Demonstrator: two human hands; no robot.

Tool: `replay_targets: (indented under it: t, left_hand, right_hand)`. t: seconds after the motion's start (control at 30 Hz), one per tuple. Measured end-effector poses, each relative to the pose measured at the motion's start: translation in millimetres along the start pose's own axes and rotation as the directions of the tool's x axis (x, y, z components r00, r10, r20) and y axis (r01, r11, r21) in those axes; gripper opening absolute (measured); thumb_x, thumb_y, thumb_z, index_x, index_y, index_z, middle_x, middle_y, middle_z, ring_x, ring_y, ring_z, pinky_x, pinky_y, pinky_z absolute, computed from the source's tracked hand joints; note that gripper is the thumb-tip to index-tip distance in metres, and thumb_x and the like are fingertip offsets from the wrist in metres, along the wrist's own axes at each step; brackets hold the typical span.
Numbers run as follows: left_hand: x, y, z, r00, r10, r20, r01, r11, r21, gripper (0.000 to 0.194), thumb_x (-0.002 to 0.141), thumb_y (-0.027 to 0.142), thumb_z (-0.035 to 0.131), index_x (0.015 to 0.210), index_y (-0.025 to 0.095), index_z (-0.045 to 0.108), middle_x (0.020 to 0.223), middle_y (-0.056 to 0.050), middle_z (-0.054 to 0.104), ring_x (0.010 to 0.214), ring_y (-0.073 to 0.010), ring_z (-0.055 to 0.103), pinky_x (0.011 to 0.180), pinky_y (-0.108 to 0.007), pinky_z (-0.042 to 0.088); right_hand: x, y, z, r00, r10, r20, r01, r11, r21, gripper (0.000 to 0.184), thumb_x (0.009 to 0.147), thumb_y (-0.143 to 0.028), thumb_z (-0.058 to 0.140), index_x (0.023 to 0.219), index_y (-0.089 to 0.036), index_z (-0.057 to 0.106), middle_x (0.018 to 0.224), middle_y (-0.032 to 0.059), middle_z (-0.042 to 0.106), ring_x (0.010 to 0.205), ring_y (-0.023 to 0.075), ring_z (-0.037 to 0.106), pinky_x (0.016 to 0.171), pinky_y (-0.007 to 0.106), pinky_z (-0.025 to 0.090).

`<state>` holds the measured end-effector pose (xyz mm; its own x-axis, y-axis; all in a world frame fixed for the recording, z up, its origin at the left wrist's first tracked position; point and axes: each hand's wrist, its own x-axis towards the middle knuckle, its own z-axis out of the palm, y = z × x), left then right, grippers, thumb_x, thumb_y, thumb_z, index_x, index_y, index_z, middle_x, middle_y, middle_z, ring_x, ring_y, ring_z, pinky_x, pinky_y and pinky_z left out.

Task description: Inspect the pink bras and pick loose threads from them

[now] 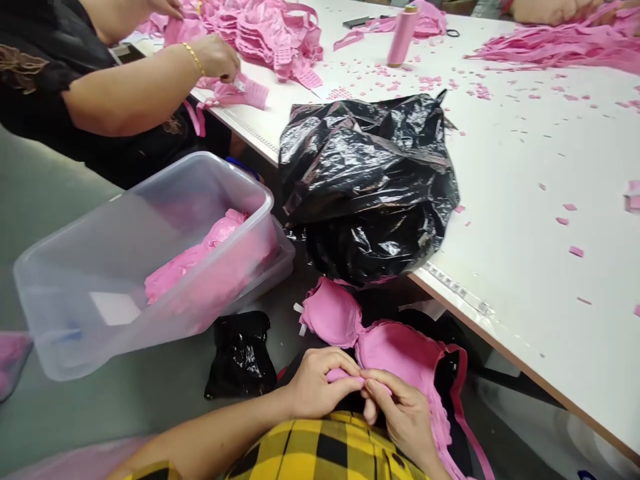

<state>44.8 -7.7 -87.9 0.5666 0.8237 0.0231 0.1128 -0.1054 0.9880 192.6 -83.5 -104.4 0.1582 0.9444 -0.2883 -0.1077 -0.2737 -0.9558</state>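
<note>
A pink bra (400,350) with moulded cups lies over my lap, cups facing up, its strap hanging down at the right. My left hand (320,381) is closed on a pink piece of it, thumb and fingers pinched together. Right beside it, my right hand (400,403) pinches the same pink piece, fingertips almost touching those of my left. What exactly lies between the fingertips is partly hidden. White tags (300,319) stick out at the bra's left cup.
A shiny black plastic bag (365,180) bulges over the edge of the white table (520,220). At left stands a clear plastic bin (75,267) holding pink bras (200,257). A co-worker's hand (217,59) handles pink pieces. A thread cone (403,37) and pink scraps lie farther back.
</note>
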Motion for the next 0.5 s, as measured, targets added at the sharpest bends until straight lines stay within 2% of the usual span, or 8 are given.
replay_targets:
  t: [0.1, 0.2, 0.33, 0.37, 0.43, 0.47, 0.5]
  left_hand:
    - [-2.0, 1.3, -0.8, 0.997, 0.071, 0.016, -0.071, 0.997, 0.003, 0.013, 0.069, 0.019, 0.071, 0.079, 0.012, 0.068, 0.082, -0.009, 0.072, 0.074, -0.017, 0.067, 0.07, -0.024, 0.054]
    - [-4.4, 2.9, -2.3, 0.993, 0.116, -0.024, -0.116, 0.993, 0.007, 0.004, 0.073, 0.014, 0.064, 0.073, 0.011, 0.067, 0.077, -0.009, 0.071, 0.07, -0.0152, 0.066, 0.067, -0.021, 0.053]
    - [-3.8, -3.5, -21.7, 0.993, 0.071, -0.096, -0.062, 0.994, 0.089, 0.01, 0.074, 0.008, 0.06, 0.068, 0.013, 0.067, 0.072, -0.006, 0.07, 0.066, -0.0128, 0.065, 0.064, -0.02, 0.051]
    - [-2.0, -8.2, -31.4, 0.99, 0.063, -0.13, -0.046, 0.99, 0.133, 0.011, 0.074, 0.008, 0.059, 0.068, 0.014, 0.066, 0.071, -0.005, 0.07, 0.066, -0.0126, 0.064, 0.064, -0.02, 0.051]
    - [4.3, -21.6, -54.7, 0.972, 0.105, -0.212, -0.052, 0.969, 0.243, 0.012, 0.074, 0.006, 0.059, 0.068, 0.014, 0.065, 0.072, -0.004, 0.069, 0.067, -0.0127, 0.064, 0.066, -0.022, 0.051]
    - [8.8, -29.8, -66.7, 0.96, 0.153, -0.233, -0.077, 0.949, 0.304, 0.012, 0.074, 0.006, 0.058, 0.068, 0.015, 0.065, 0.074, -0.004, 0.068, 0.068, -0.0132, 0.063, 0.067, -0.024, 0.051]
    - [14.0, -38.6, -77.9, 0.947, 0.212, -0.24, -0.114, 0.923, 0.367, 0.013, 0.076, 0.006, 0.056, 0.07, 0.015, 0.064, 0.075, -0.005, 0.068, 0.07, -0.0136, 0.063, 0.067, -0.025, 0.051]
  right_hand:
    - [-1.0, -1.3, 1.0, 0.999, 0.045, -0.02, -0.045, 0.999, -0.014, 0.024, 0.079, -0.038, 0.06, 0.084, -0.017, 0.07, 0.043, -0.0018, 0.058, 0.037, 0.0122, 0.054, 0.043, 0.021, 0.048]
    - [0.0, -1.4, 3.9, 0.992, 0.124, 0.029, -0.124, 0.992, -0.003, 0.028, 0.076, -0.042, 0.062, 0.083, -0.016, 0.069, 0.047, 0.0, 0.06, 0.037, 0.0123, 0.054, 0.042, 0.022, 0.048]
    - [15.8, -9.9, 6.7, 0.961, 0.238, 0.143, -0.234, 0.971, -0.043, 0.045, 0.078, -0.052, 0.056, 0.097, -0.013, 0.065, 0.057, 0.0033, 0.062, 0.039, 0.0138, 0.055, 0.04, 0.024, 0.047]
    - [25.0, -14.9, 7.0, 0.965, 0.223, 0.142, -0.212, 0.974, -0.084, 0.049, 0.078, -0.053, 0.053, 0.103, -0.012, 0.063, 0.061, 0.0042, 0.063, 0.043, 0.0149, 0.057, 0.041, 0.025, 0.048]
    - [50.9, -26.7, 9.0, 0.984, 0.129, 0.124, -0.093, 0.96, -0.262, 0.048, 0.081, -0.051, 0.049, 0.107, -0.012, 0.06, 0.067, 0.0057, 0.065, 0.052, 0.0168, 0.061, 0.047, 0.026, 0.049]
    - [67.1, -32.3, 11.5, 0.988, 0.077, 0.136, -0.015, 0.914, -0.406, 0.044, 0.083, -0.048, 0.047, 0.102, -0.011, 0.062, 0.064, 0.005, 0.065, 0.054, 0.0165, 0.061, 0.05, 0.025, 0.049]
    - [84.7, -36.8, 15.3, 0.98, 0.056, 0.189, 0.067, 0.806, -0.588, 0.037, 0.086, -0.041, 0.043, 0.092, -0.012, 0.065, 0.063, 0.0049, 0.065, 0.056, 0.0156, 0.062, 0.055, 0.024, 0.048]
